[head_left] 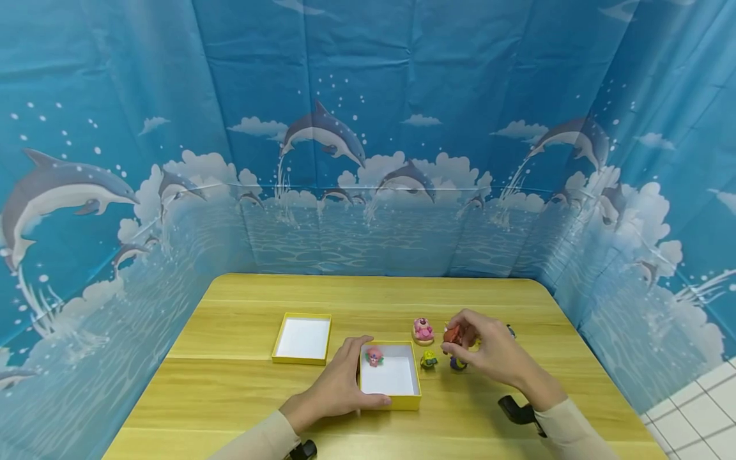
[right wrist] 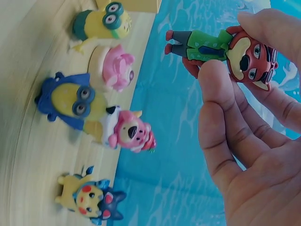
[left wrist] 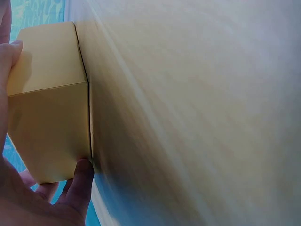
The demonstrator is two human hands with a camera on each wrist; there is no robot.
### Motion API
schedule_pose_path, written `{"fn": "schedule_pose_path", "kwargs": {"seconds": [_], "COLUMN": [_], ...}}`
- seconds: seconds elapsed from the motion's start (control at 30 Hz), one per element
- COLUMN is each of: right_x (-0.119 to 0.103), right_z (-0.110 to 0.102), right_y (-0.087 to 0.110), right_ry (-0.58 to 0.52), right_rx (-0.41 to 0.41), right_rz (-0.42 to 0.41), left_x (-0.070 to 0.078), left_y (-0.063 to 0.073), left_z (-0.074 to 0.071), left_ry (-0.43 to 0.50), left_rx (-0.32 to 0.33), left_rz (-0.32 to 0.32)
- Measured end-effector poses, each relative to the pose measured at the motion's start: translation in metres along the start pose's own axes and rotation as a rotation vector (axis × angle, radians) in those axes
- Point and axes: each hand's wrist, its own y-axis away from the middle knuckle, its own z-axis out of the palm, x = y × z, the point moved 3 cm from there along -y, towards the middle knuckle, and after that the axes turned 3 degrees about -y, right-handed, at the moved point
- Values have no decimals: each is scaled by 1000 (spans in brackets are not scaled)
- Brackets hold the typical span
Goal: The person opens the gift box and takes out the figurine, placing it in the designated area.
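My left hand [head_left: 340, 386] grips an open yellow box [head_left: 406, 403] with a white inside, thumb along its near wall and fingers at the left side. In the left wrist view, fingers wrap the corner of the box [left wrist: 49, 127]. A small pink figurine [head_left: 374, 356] stands in the box's far left corner. Right of the box, above the table, my right hand [head_left: 496, 350] pinches a reddish-brown fox figurine [right wrist: 202, 44]. It wears a green shirt and dark tie, as the right wrist view shows; thumb and fingertips press about its head and body.
A shallow yellow lid [head_left: 301, 338] lies left of the box. Near my right hand stand a pink bear figurine [head_left: 423, 331], a small yellow goggled figurine [head_left: 428, 360], a blue-clad goggled figurine [right wrist: 70, 101], a strawberry-hatted bear [right wrist: 131, 129] and a yellow figurine with a dark hood [right wrist: 77, 193].
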Motion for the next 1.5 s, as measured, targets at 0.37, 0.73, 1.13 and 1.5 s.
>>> {"fn": "schedule_pose_path", "kwargs": {"seconds": [0.37,0.73,1.13,1.5], "right_x": [14,26,44,56], "right_z": [-8,-21,-29,-26], "right_y": [8,16,26,35], "right_ry": [46,124,151,188], "right_rx": [43,113,97,102], "right_rz": [84,131,246,224], "left_x": [-1,-2,-3,-1], "left_y": [1,-1,-2,0], "left_z": [-1,0,1,-1], "left_ry": [7,9,-1,4], "left_rx": [4,9,11,12], "left_rz": [-2,2,6,10]}}
